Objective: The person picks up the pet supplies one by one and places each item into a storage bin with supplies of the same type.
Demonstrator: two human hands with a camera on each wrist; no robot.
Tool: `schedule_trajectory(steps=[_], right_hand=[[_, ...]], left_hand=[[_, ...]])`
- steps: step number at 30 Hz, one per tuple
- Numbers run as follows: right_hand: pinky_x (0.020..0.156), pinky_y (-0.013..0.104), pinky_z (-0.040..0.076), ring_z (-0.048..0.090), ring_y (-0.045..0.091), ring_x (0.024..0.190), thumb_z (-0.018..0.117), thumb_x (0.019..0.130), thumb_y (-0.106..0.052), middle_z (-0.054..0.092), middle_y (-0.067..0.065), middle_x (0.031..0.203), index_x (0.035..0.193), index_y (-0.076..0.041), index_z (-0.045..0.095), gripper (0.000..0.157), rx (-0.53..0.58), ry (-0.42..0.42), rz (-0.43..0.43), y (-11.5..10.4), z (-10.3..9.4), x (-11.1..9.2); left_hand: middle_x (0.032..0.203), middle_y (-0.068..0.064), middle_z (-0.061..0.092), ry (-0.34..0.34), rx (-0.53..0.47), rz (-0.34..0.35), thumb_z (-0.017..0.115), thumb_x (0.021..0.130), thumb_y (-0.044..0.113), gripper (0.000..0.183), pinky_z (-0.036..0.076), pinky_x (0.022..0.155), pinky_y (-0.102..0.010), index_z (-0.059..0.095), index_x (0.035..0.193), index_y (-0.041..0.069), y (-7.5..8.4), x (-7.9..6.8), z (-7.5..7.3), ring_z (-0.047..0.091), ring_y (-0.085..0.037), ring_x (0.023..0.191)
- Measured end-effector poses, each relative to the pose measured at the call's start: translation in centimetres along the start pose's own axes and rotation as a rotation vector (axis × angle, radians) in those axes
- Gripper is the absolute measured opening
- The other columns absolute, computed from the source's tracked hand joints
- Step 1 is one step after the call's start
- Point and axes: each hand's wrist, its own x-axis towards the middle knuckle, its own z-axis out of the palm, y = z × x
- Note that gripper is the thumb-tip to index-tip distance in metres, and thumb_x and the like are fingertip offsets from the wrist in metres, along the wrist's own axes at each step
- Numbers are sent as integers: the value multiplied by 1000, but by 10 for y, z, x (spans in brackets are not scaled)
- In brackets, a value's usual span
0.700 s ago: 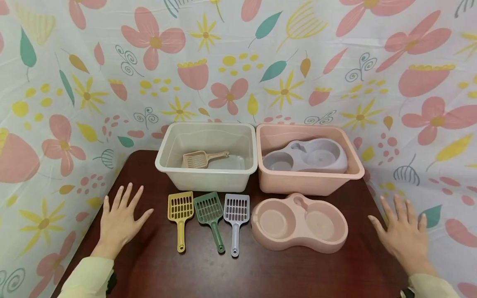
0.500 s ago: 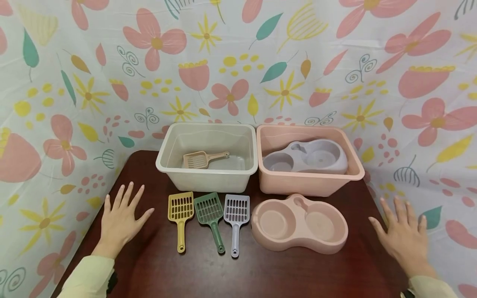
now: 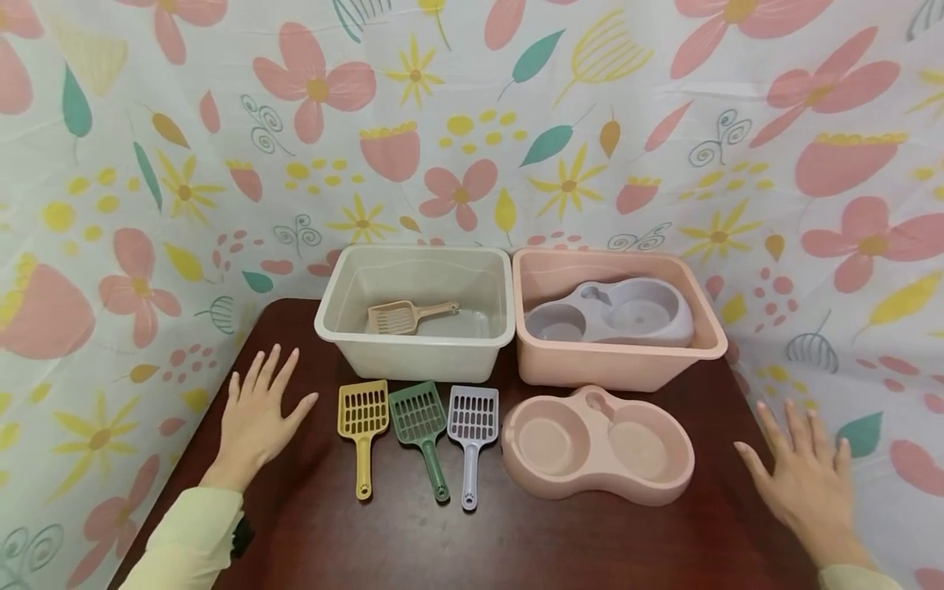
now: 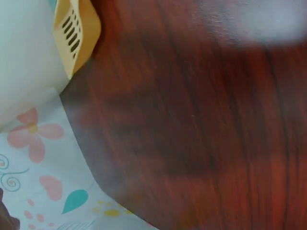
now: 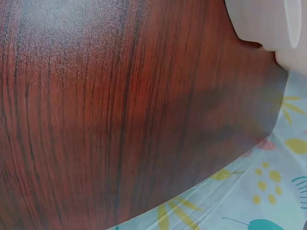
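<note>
My left hand point(image 3: 254, 422) is held with fingers spread over the table's left side, holding nothing. Nearest to it lies a yellow slotted litter scoop point(image 3: 364, 463), also partly seen in the left wrist view. A green litter scoop point(image 3: 432, 465) and a pale lavender one point(image 3: 469, 471) lie beside it. To their right sits a pink double pet bowl point(image 3: 596, 463). Past the bowl, at the right edge, my right hand point(image 3: 807, 487) has its fingers extended and grips nothing. Whether either palm touches the table cannot be told.
Behind the scoops stands an off-white litter box point(image 3: 420, 360) with a beige scoop point(image 3: 437, 310) inside. Next to it, a pink litter box point(image 3: 612, 369) contains a grey-lavender double bowl point(image 3: 596, 319). Floral cloth point(image 3: 472, 82) surrounds the dark wooden table point(image 3: 516, 549) on the back and sides.
The head view has shifted slightly, so the items appear a little farther right. My left hand has shifted slightly right and forward, my right hand slightly back. The items keep their layout.
</note>
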Motion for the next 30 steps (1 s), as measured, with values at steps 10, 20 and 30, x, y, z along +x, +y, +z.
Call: schedule_trajectory(steps=[10,20,30], right_hand=[[110,65,-9,-8,39,149,50,101,-49,6,21,163,161,-22,11,77,5,0,-9,-6,2,0],[111,67,-2,-2,41,148,50,101,-48,12,20,161,161,-22,13,75,24,44,-11,-13,6,-1],[112,64,-6,-5,39,149,48,102,-47,6,20,163,161,-21,11,74,60,9,6,-18,7,-3]], left_hand=[[162,-8,22,45,-178,-19,55,99,50,73,20,110,-63,23,159,24,12,20,3,19,-34,148],[161,-9,26,7,-467,-174,52,100,51,68,25,101,-72,19,158,37,18,37,6,25,-40,144],[159,-9,28,-12,-751,-156,52,103,41,67,23,108,-63,19,160,26,25,56,8,27,-36,143]])
